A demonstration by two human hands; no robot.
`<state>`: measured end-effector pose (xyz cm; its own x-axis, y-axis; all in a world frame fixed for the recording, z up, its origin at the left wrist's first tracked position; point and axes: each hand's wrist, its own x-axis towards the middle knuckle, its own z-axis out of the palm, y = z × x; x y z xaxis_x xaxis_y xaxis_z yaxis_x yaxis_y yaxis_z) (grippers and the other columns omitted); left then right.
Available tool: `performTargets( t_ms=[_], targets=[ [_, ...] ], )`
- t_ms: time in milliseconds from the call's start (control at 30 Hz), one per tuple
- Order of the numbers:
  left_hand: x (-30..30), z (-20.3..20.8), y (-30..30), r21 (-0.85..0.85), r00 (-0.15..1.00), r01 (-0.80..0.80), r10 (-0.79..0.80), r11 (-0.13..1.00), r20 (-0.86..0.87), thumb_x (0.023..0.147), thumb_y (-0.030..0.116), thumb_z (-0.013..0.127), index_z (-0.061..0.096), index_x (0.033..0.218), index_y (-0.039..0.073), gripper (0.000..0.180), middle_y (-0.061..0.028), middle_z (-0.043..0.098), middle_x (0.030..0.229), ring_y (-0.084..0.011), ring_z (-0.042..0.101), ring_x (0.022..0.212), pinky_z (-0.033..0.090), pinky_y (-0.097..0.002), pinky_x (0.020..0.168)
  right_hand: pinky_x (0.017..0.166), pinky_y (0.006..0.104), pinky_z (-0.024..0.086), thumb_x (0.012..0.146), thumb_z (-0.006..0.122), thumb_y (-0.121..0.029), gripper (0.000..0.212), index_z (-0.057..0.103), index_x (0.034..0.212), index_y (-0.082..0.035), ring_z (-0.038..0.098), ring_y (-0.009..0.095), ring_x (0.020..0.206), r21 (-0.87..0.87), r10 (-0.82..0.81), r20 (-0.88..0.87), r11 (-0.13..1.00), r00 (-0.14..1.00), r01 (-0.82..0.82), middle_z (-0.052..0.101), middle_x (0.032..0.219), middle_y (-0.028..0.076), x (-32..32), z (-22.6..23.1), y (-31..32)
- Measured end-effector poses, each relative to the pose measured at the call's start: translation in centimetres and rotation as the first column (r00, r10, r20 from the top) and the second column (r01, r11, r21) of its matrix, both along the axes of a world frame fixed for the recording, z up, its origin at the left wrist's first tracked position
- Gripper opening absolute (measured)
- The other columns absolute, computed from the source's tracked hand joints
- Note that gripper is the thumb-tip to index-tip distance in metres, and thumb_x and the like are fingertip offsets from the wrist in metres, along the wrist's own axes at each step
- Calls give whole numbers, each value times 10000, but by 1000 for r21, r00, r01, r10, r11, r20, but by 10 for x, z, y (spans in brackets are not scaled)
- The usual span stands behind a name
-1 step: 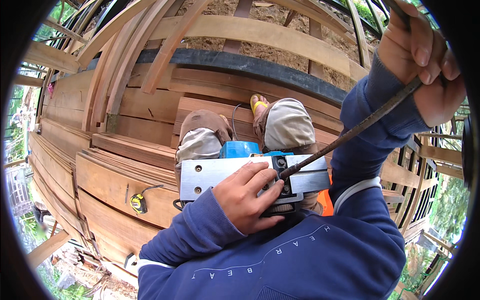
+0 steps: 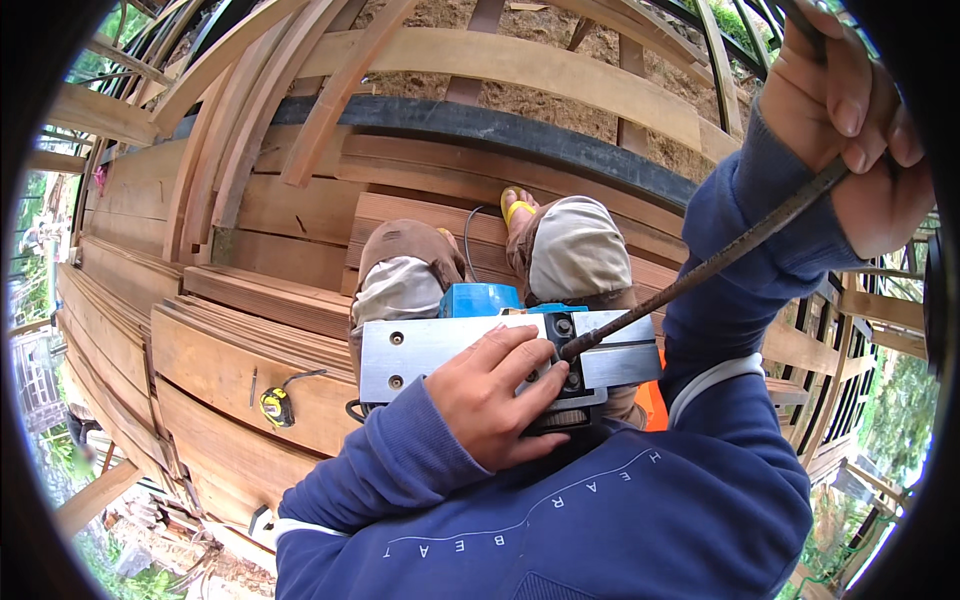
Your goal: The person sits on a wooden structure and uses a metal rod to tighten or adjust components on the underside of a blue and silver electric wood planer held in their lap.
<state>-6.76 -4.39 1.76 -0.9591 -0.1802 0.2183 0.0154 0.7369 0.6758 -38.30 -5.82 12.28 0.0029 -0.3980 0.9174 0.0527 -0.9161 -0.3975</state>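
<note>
An electric hand planer (image 2: 400, 345) lies upside down across my lap, its silver sole up and its blue body (image 2: 480, 298) showing on the far side. My left hand (image 2: 500, 385) is closed on the planer's near side, fingers over the sole around the dark bolted cutter block (image 2: 566, 350). My right hand (image 2: 855, 120), raised at upper right, grips a long rusty metal rod (image 2: 700, 268). The rod slants down to the cutter block, its lower end touching among the bolts beside my left fingertips. Whether that end sits on a bolt head cannot be made out.
Left of my lap, a yellow and black tape measure (image 2: 277, 406) rests on stacked wooden boards (image 2: 235, 350). Loose timber strips (image 2: 335, 115) lean at the upper left. A dark beam (image 2: 520, 132) runs beyond my feet. An orange object (image 2: 652, 405) shows beside the planer.
</note>
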Motion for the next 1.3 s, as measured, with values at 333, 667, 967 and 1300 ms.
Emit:
performTargets(
  t_ms=[333, 667, 967, 1300],
  targets=[
    [-2, 1, -4, 25, 1000, 14, -14, 1000, 17, 687, 348, 843, 685, 1126, 11, 574, -153, 615, 1145, -344, 613, 1095, 544, -423, 934, 916, 460, 415, 1084, 273, -341, 447, 607, 904, -105, 435, 175, 651, 150, -66, -102, 985, 993, 81, 405, 564, -17, -11, 3, 5],
    [0, 5, -5, -44, 997, 43, -40, 998, 64, 715, 394, 812, 683, 1121, 24, 565, -135, 621, 1188, -309, 599, 1156, 529, -446, 981, 889, 474, 357, 1068, 291, -363, 459, 641, 944, -93, 379, 177, 674, 366, -40, -455, 902, 890, 227, 394, 570, -17, -19, 28, 16],
    [2, -7, -2, -43, 991, 130, -128, 991, 39, 780, 406, 756, 638, 1141, -11, 564, -155, 589, 1192, -340, 546, 1204, 473, -471, 1044, 809, 464, 406, 1079, 338, -306, 434, 574, 848, -24, 354, 186, 620, 303, -424, -214, 828, 880, 473, 355, 584, 19, 20, 8, 22],
    [3, 1, 8, -100, 999, 25, -28, 995, -19, 737, 376, 817, 675, 1144, 24, 556, -147, 636, 1174, -334, 608, 1144, 535, -408, 958, 1014, 534, 310, 1046, 352, -491, 518, 708, 1078, -115, 469, 202, 793, 214, -97, -406, 956, 909, 198, 535, 669, -7, -57, 70, 81]
  ],
)
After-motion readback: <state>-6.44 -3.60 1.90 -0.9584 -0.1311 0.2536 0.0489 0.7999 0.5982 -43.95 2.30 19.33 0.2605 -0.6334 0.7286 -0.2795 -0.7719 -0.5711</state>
